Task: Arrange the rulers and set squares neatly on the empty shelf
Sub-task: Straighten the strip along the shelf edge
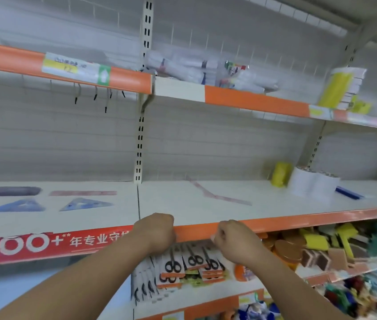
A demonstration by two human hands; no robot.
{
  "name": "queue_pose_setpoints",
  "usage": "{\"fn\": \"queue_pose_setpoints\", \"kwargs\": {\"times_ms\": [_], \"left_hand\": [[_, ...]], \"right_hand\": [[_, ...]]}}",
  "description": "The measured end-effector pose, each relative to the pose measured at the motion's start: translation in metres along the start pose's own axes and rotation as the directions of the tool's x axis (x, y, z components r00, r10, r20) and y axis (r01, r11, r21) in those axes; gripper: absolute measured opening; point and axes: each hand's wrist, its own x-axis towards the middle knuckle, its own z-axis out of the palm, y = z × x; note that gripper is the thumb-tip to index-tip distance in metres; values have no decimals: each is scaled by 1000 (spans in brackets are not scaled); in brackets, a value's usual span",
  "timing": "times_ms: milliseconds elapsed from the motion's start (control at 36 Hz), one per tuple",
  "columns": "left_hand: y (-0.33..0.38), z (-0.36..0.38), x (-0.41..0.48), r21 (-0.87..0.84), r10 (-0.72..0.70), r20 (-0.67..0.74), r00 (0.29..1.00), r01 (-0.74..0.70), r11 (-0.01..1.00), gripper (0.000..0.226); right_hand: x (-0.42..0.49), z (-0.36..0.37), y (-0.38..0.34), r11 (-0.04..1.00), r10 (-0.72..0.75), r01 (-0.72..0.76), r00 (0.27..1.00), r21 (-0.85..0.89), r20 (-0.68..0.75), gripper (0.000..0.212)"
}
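I see two set squares (17,206) and rulers (83,193) laid out mid-left on shelf (275,199); pink ruler (220,195) centre askew, left to do. Left hand (157,232), right hand (233,239) clenched, apparently empty, at shelf edge.

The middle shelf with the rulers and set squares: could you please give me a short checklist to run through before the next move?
1. Left hand free: cannot tell; it is curled at the shelf's orange front edge, nothing visible in it.
2. Right hand free: cannot tell; closed in a fist just below that edge.
3. Two blue set squares lined up: ok, side by side on the left section.
4. Pink ruler behind them straight: ok, parallel to the shelf front.
5. Two pinkish rulers on the right section tidy: not ok, they lie skewed, forming an angle.
6. Dark item at far left: cannot tell, blurred.
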Motion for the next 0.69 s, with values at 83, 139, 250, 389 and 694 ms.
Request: {"fn": "queue_pose_setpoints", "kwargs": {"times_ms": [83,139,250,389,694], "left_hand": [[18,-1,18,1,-13,8,1000,13,1000,23],[29,1,32,9,-17,22,1000,17,1000,24],[49,7,66,22,4,25,1000,-5,1000,24],[66,6,121,46,15,15,1000,-15,999,31],[81,7,227,127,-97,7,995,96,987,38]], "right_hand": [[11,3,23,1000,0,0,1000,12,-2,28],[19,4,36,1000,6,-6,1000,16,-13,25],[38,4,61,999,22,-22,999,25,-27,26],[78,-5,93,998,52,-52,998,19,-25,28],[149,-13,150,997,75,-75,997,-12,-29,17]]}}
